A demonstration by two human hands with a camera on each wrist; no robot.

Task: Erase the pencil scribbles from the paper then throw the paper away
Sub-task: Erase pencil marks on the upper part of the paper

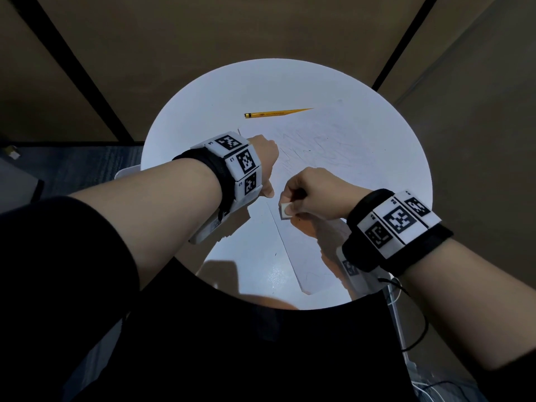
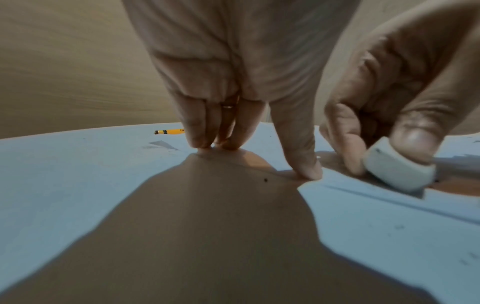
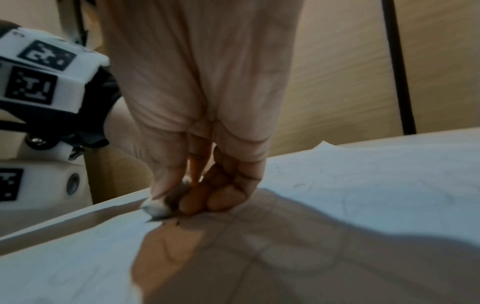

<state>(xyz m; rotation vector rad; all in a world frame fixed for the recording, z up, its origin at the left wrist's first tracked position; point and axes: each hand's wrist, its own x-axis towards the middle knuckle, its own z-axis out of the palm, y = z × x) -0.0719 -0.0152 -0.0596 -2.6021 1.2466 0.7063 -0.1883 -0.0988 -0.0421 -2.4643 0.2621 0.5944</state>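
A white sheet of paper [image 1: 324, 158] with faint pencil scribbles lies on the round white table [image 1: 185, 111]. My right hand [image 1: 313, 192] pinches a small white eraser [image 1: 284, 211] and holds it down on the paper near the sheet's left edge. The eraser [image 2: 400, 166] shows clearly in the left wrist view, under the right thumb. My left hand [image 1: 262, 158] presses straight fingertips [image 2: 309, 170] on the paper just left of the eraser, holding nothing. In the right wrist view the eraser [image 3: 155, 207] sits below curled fingers.
A yellow pencil [image 1: 275, 113] lies on the table beyond the hands, also seen as the pencil [image 2: 168, 131] behind the left fingers. The table's near edge meets my dark clothing. Brown wall panels and carpet surround the table.
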